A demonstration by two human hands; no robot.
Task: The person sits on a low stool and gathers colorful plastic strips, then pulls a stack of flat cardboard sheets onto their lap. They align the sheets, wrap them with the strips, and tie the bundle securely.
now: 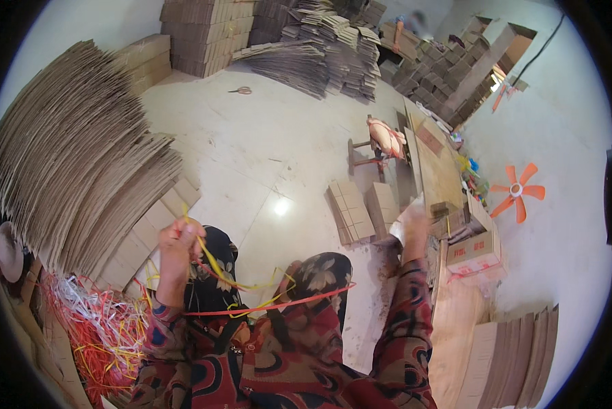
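Strap of narrow yellow plastic (212,262) trails from the person's left hand (180,245), whose thumb and fingers are pinched about it, and loops loosely between the knees in dark floral trousers (319,274). We note a flat red plastic strap (309,298) running crosswise close by. The right hand (415,235) reaches out beside a white, sheet-like item (400,223); blur prevents us from telling whether it grasps anything. Near it stands an upright brown cardboard bundle (351,213). We judge the step to be readying strap; the next move probably calls for separating the loops under a firm left pinch.
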